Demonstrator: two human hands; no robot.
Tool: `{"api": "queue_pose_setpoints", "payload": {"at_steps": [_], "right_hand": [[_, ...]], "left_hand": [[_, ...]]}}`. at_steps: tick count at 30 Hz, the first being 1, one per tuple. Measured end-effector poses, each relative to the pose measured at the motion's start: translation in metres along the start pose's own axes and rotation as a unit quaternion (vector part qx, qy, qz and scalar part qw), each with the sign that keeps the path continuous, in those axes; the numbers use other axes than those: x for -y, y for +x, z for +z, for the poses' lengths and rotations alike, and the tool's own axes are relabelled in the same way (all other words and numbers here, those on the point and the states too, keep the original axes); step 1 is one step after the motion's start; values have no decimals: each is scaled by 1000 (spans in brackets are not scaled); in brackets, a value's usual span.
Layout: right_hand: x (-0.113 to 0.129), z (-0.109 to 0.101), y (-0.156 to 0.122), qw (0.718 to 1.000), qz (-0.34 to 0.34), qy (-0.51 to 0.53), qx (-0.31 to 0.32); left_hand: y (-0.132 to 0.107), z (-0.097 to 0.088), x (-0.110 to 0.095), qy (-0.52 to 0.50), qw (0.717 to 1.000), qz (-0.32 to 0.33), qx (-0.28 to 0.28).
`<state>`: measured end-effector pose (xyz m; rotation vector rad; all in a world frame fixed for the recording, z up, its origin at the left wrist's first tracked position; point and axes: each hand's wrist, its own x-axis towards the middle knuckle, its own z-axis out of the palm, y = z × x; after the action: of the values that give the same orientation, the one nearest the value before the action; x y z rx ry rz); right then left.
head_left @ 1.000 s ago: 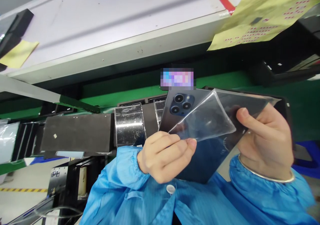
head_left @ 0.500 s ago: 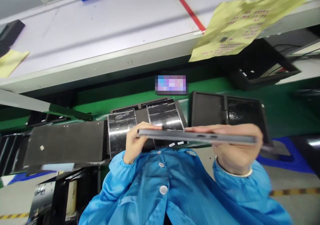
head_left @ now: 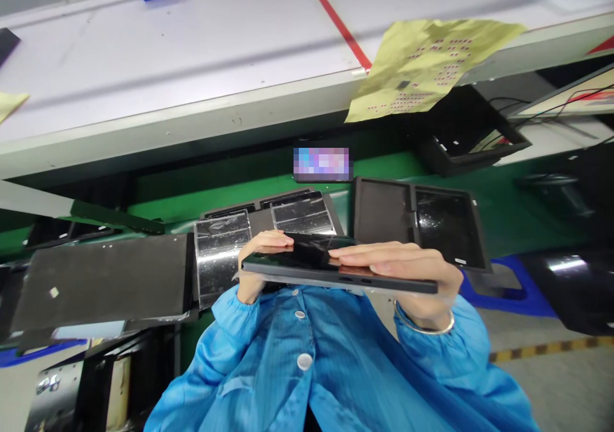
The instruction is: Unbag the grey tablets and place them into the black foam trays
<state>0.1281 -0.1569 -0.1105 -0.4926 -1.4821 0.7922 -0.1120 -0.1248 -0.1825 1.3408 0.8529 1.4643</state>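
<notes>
A thin dark tablet (head_left: pixel 307 253) with a glossy black face and a grey edge is held level in front of my chest. Its long edge, with small slots in it, points toward me. My left hand (head_left: pixel 259 253) grips the left end, fingertips on the glossy face. Around the right end is my right hand (head_left: pixel 417 272), its fingers lying across the face and a bangle on the wrist. The thumbs and the tablet's underside are hidden. Beneath it, two clear-wrapped panels, a left panel (head_left: pixel 220 246) and a right panel (head_left: pixel 304 213), lie on black trays.
A dark foam tray (head_left: pixel 384 211) sits to the right, with a flat dark foam board (head_left: pixel 105 272) to the left. Beyond is a phone (head_left: pixel 322 164) with a blurred screen. A white shelf (head_left: pixel 215 41) crosses the top, yellow paper (head_left: pixel 422 67) hanging from its edge.
The tablet has tilted from nearly edge-on so its black face shows, and it has shifted left and slightly down. Both hands stay on it. The whole view has shifted a little.
</notes>
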Motion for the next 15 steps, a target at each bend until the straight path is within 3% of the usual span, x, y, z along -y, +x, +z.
{"api": "queue_pose_setpoints", "payload": {"at_steps": [4, 7, 9, 11, 13, 15], "right_hand": [[17, -7, 6, 999, 3, 4, 32], [40, -15, 8, 979, 83, -159, 94], [49, -15, 7, 947, 93, -271, 141], [49, -10, 5, 942, 55, -295, 151], [42, -4, 0, 957, 5, -263, 123], [35, -2, -5, 969, -16, -229, 85]], "left_hand": [[5, -2, -10, 16, 999, 26, 13], [12, 2, -38, 117, 987, 76, 82], [16, 12, -62, 230, 952, 128, 154], [18, 23, -84, 326, 905, 179, 206], [18, 26, -97, 377, 875, 227, 202], [17, 14, -100, 410, 863, 262, 135]]}}
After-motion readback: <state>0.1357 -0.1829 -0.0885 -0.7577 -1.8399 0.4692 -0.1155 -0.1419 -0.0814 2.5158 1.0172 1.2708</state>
